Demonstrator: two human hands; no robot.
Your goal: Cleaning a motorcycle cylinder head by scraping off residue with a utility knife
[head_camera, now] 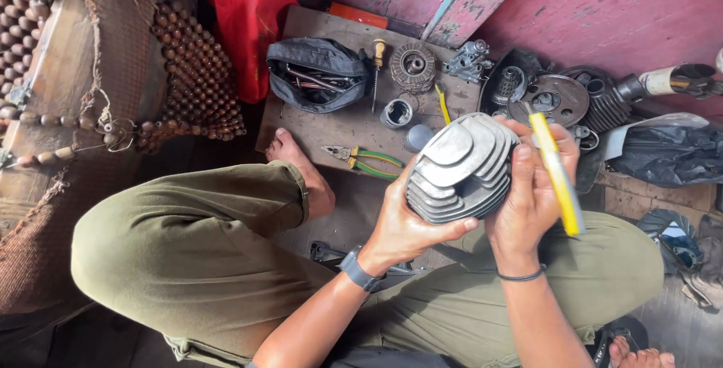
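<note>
Left hand (403, 225) cups the underside of a finned grey engine cylinder (459, 168), centre frame above the lap. Right hand (531, 195) grips the cylinder's right side with a yellow-handled tool (557, 176) pinched in its fingers. Green-handled pliers (361, 159) and black tool pouch (316, 74) lie on the board (301, 131), upper centre.

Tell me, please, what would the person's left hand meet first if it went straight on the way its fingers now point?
The left hand already grips the grey finned cylinder, so that comes first. Beyond it, probably the right hand holding the yellow tool, though depth is unclear.
</note>
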